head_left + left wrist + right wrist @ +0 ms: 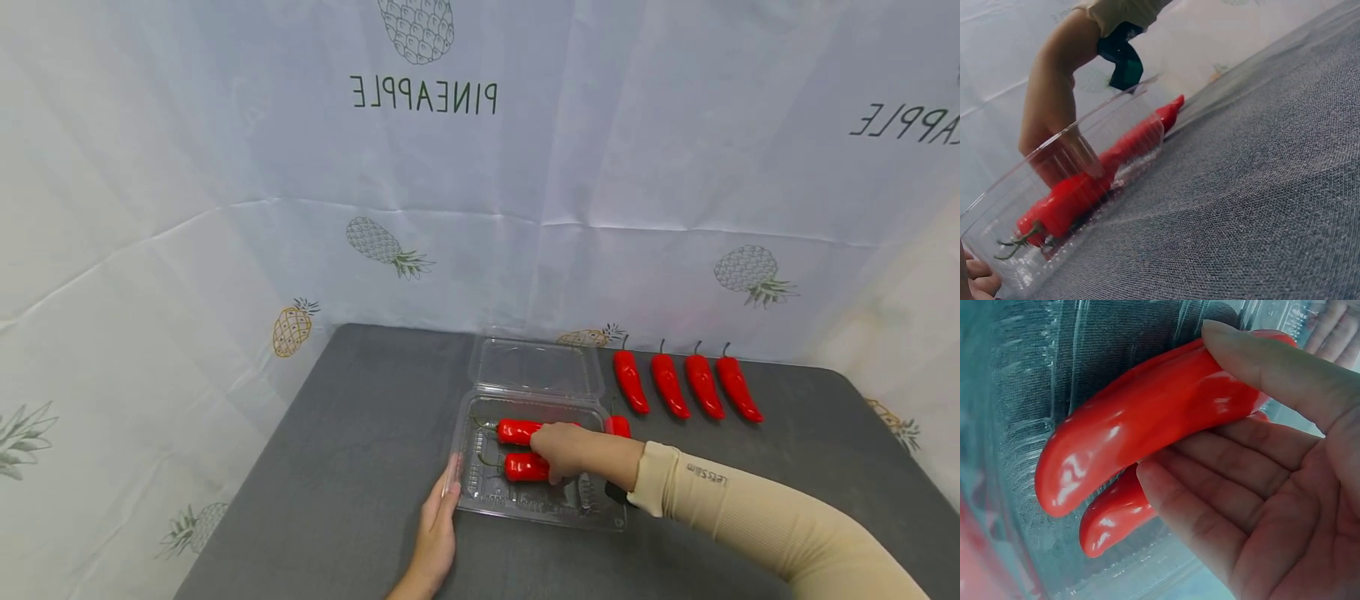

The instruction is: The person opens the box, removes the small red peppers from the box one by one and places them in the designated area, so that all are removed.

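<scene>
A clear plastic box [525, 506] with a hinged lid lies on the grey table, and two red chili peppers are in it. My right hand [562, 452] reaches into the box and holds the nearer chili pepper [1147, 415], thumb on one side and fingers on the other. Just beyond it lies the second chili pepper [516, 432], its tip end covered by the hand in the head view. At the box's left wall, my left hand [437, 533] grips the side near the front corner. Both green stems point left.
The box's lid [536, 367] is folded back toward the curtain [480, 167]. Another chili pepper [618, 426] shows outside the right wall, partly behind the forearm. At the back right several chili peppers [669, 385] lie in a row on the table [360, 450].
</scene>
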{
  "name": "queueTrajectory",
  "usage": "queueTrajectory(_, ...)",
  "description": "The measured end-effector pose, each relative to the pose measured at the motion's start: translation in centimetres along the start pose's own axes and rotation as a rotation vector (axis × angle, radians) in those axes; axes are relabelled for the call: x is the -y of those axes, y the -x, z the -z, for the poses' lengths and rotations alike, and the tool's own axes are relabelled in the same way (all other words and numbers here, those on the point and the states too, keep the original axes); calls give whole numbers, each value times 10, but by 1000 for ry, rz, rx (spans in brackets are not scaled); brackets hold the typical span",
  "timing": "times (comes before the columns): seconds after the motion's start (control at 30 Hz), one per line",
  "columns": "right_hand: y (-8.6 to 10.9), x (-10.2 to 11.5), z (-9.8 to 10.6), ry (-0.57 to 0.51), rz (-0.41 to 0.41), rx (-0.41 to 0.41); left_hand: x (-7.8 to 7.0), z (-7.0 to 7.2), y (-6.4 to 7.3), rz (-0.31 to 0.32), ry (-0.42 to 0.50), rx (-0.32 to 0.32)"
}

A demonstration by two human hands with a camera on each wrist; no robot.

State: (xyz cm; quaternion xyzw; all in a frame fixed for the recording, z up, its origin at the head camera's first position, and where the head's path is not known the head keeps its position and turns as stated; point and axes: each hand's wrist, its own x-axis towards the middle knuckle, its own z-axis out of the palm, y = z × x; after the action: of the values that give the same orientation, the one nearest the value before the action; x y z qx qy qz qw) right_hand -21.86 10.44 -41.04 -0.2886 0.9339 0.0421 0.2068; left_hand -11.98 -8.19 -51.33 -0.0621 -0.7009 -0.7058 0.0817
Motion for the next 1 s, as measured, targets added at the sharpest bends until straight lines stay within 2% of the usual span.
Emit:
queueTrajectory(0.23,-1,2,0,-30,14,28,-1,1,0,18,-2,-1)
queueTrajectory(0.37,-1,2,-1,-97,30,63,0,1,0,17,3,-2)
queueTrajectory(0.53,-1,0,-1,-195,115,95,0,1,0,27,10,0)
queueTrajectory(0.7,1,-5,2,-292,234,46,0,1,-1,31,10,-12)
queueTrajectory(1.0,11,-16,0,-445,255,-31,0,0,-1,41,3,-14)
